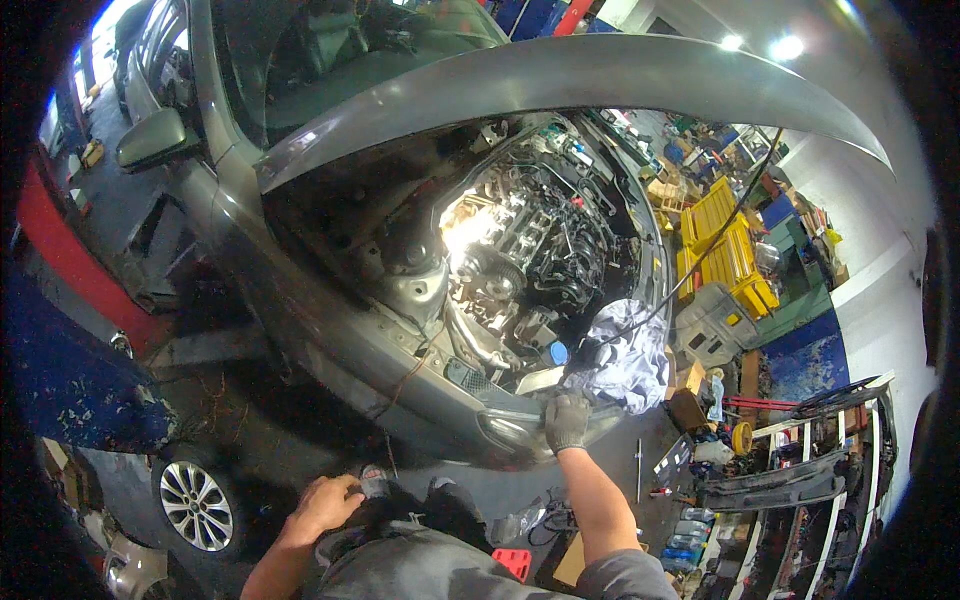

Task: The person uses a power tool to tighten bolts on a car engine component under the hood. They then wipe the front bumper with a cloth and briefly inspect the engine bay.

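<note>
My right hand [567, 420], in a grey work glove, rests on the front edge of the car beside the headlight [508, 430]. Its fingers lie over the edge, touching or close to a crumpled white and grey cloth [625, 355] draped over the car's front. Bare and held low near my body, my left hand [330, 502] has loosely bent fingers and nothing visible in it. Beyond the hands lies the exposed engine [545, 235], with a round toothed wheel [495, 275] at its near end. A blue cap [558, 353] sits near the cloth.
The raised hood [600, 75] of the grey car spans overhead, with a thin prop rod [725, 225] on the right. A yellow tool chest [725, 245] and a rack of parts [790, 480] stand right. A wheel [195, 505] and a blue-red lift post [75, 360] are left.
</note>
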A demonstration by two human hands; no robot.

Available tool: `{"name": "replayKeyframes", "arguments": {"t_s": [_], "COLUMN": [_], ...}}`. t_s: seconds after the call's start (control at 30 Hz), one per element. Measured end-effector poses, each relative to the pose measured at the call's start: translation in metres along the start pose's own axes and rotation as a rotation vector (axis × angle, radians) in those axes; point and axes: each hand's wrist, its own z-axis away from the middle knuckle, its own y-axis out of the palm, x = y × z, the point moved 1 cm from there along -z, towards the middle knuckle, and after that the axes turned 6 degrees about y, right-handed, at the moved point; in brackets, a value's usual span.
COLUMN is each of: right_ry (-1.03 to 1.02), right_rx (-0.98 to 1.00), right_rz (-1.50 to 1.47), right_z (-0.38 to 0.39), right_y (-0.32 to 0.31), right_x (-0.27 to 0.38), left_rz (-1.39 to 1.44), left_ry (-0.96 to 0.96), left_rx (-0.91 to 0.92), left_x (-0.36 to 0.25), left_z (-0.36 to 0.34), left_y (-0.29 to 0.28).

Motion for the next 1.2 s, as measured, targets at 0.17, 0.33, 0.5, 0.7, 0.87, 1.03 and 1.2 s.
{"name": "replayKeyframes", "arguments": {"t_s": [0.17,0.33,0.5,0.7,0.87,1.03,1.2], "right_ry": [0.077,-0.016,-0.068,0.01,0.026,-0.008,-0.013], "right_rx": [0.074,-0.011,-0.118,0.071,0.131,0.061,0.046], "right_rz": [-0.01,0.083,0.115,0.014,-0.003,-0.045,-0.066], "right_z": [0.0,0.0,0.0,-0.005,-0.009,-0.007,-0.005], "right_y": [0.0,-0.006,-0.008,-0.005,-0.011,-0.016,-0.011], "right_x": [0.001,0.003,0.007,0.004,0.004,0.007,0.003], "left_rz": [0.018,0.117,0.135,0.118,0.12,0.123,0.07], "left_ry": [0.001,0.054,0.114,0.046,0.091,0.102,0.119], "left_rx": [-0.02,-0.112,-0.192,-0.177,-0.202,-0.292,-0.34], "left_x": [0.0,-0.015,-0.044,-0.069,-0.082,-0.088,-0.088], "left_z": [-0.004,-0.018,-0.03,-0.036,-0.041,-0.045,-0.048], "left_y": [0.003,0.018,0.022,0.03,0.041,0.052,0.056]}}
